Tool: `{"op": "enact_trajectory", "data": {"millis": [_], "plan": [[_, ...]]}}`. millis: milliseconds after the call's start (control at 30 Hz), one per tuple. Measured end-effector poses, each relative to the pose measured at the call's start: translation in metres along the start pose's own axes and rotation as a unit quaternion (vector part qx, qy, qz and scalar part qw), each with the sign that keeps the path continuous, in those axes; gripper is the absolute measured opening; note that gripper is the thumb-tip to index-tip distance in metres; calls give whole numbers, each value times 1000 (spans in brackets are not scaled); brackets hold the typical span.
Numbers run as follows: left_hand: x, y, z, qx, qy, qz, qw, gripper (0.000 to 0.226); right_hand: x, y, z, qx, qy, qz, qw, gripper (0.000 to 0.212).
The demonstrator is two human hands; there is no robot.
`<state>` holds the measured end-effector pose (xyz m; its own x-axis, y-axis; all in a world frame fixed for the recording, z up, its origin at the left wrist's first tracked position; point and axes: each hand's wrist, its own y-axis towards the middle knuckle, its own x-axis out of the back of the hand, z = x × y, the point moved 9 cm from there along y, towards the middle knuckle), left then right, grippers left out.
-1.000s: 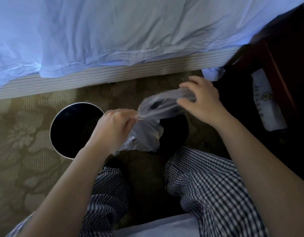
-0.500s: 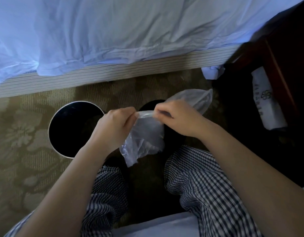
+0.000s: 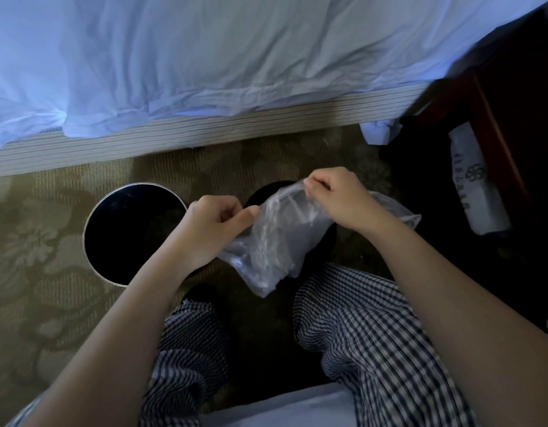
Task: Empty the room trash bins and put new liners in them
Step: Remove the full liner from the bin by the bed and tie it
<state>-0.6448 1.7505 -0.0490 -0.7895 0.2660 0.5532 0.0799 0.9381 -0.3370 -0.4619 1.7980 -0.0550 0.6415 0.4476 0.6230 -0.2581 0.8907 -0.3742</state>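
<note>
Near the bed (image 3: 235, 57), bin (image 3: 137, 184) beside liner (image 3: 276, 241).

Rumpled pale sheet (image 3: 205, 57) over a striped bed base (image 3: 205, 132), floral carpet (image 3: 35, 241), dark nightstand (image 3: 513, 94)

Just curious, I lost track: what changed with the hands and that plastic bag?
The right hand came in beside the left hand, re-pinched the clear liner, then pulled away up and right, spreading it. The left hand kept its pinch in place; the round bin did not move.
</note>
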Motion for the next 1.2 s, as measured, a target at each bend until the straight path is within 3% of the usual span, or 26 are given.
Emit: {"op": "enact_trajectory", "data": {"millis": [200, 300, 500, 600, 767, 867, 933, 1033, 1200], "plan": [[-7, 1, 5, 28, -41, 43, 998, 37, 32, 2, -16, -47, 44, -143, 988, 32], [0, 1, 3, 14, -22, 7, 1000, 30, 42, 1, -25, -65, 58, -176, 980, 32], [14, 1, -6, 7, -118, -66, 991, 32, 48, 1, -27, -67, 45, -194, 978, 34], [9, 2, -1, 34, -155, -27, 987, 26, 55, -2, -30, -80, 42, -220, 971, 39], [7, -6, 5, 49, -157, 128, 978, 29, 69, -5, -36, -97, 38, -272, 957, 40], [13, -8, 16, 75, -160, 153, 972, 16, 73, -7, -35, -83, 18, -282, 956, 38], [21, -3, 27, 92, -145, 110, 979, 14, 75, -7, -32, -71, 11, -287, 955, 38], [43, 3, 42, 113, -116, -16, 987, 28, 72, -6, -30, -66, 1, -273, 960, 38], [80, -7, 50, 164, -104, -227, 954, 13, 52, 0, -25, -49, -12, -196, 979, 30]]}}
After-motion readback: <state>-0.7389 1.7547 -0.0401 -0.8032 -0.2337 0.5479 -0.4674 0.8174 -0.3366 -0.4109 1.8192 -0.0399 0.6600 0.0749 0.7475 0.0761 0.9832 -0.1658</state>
